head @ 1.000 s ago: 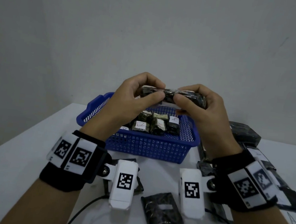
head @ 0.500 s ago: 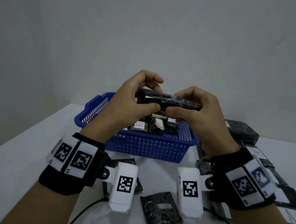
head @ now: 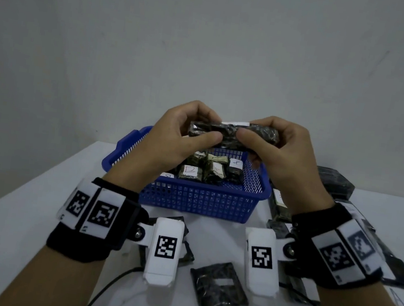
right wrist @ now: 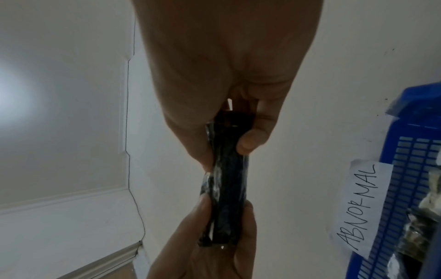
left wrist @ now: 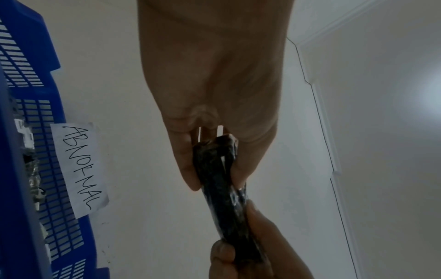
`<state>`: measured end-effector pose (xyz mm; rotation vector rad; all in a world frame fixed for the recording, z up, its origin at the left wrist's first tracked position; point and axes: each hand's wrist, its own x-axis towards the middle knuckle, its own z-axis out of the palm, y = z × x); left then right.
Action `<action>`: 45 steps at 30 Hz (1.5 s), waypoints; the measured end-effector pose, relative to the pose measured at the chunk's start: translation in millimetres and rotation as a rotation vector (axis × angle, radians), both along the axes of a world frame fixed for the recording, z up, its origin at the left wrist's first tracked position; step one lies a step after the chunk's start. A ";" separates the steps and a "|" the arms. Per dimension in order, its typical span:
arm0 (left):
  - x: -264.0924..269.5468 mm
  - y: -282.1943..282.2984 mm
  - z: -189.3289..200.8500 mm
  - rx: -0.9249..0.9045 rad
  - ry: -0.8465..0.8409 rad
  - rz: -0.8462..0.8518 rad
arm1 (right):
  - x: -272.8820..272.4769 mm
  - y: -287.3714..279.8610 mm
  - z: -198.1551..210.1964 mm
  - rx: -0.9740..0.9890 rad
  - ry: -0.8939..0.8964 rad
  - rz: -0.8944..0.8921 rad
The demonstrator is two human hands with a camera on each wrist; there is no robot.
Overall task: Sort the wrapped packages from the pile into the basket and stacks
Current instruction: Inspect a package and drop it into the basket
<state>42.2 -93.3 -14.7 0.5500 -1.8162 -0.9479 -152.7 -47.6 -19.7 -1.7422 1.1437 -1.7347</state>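
Held package [head: 234, 135]: dark content under clear glossy film, crinkled, with highlights; matt white paper strip along its top edge. Same glossy film seen on it in left wrist view [left wrist: 222, 181] and right wrist view [right wrist: 226, 190].
Basket [head: 197, 199]: blue plastic, smooth, slightly shiny, perforated lattice walls.
Label [left wrist: 80, 168] on basket wall: matt white paper, inked handwriting.
Tabletop [head: 21, 208]: white, smooth, matt.
Wrist bands [head: 89, 222]: black cloth, matt.

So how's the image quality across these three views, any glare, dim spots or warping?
Head view: dim and even, with wide-angle bending toward the edges; the wrapped package glints. Left wrist view: a soft bright patch on the wall at right, the left hand backlit. Right wrist view: the same patch at left, the right hand dark.
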 end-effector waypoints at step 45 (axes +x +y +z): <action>-0.6 -4.4 -2.7 0.339 -0.067 -0.205 | 2.9 -7.0 -9.0 0.105 -0.012 -0.024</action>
